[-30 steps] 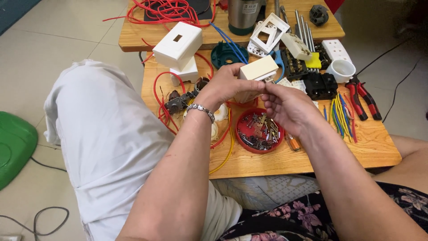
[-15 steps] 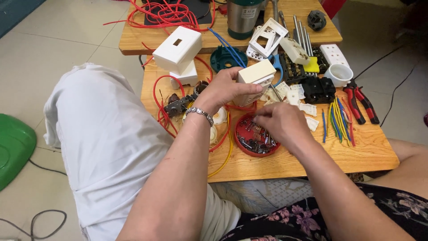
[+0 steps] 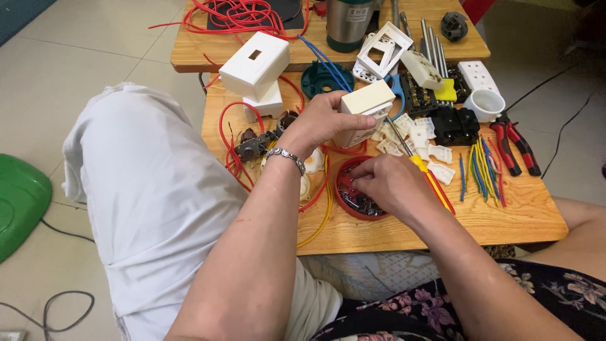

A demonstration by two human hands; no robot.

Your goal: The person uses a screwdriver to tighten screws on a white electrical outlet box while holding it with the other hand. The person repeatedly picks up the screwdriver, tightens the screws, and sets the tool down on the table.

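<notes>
since a second ago the right hand (image 3: 388, 183) has dropped from the cream box (image 3: 366, 110) into the red dish (image 3: 344, 205) of small screws, fingers curled, contents unclear; left hand (image 3: 315, 123) grips the box just above

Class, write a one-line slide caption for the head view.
Left hand holds a cream box; right hand reaches into a red dish.

cream box (image 3: 367, 104), red dish (image 3: 353, 201), yellow screwdriver (image 3: 421, 167)

Cream switch box (image 3: 366, 104) above red dish (image 3: 353, 202)
</notes>
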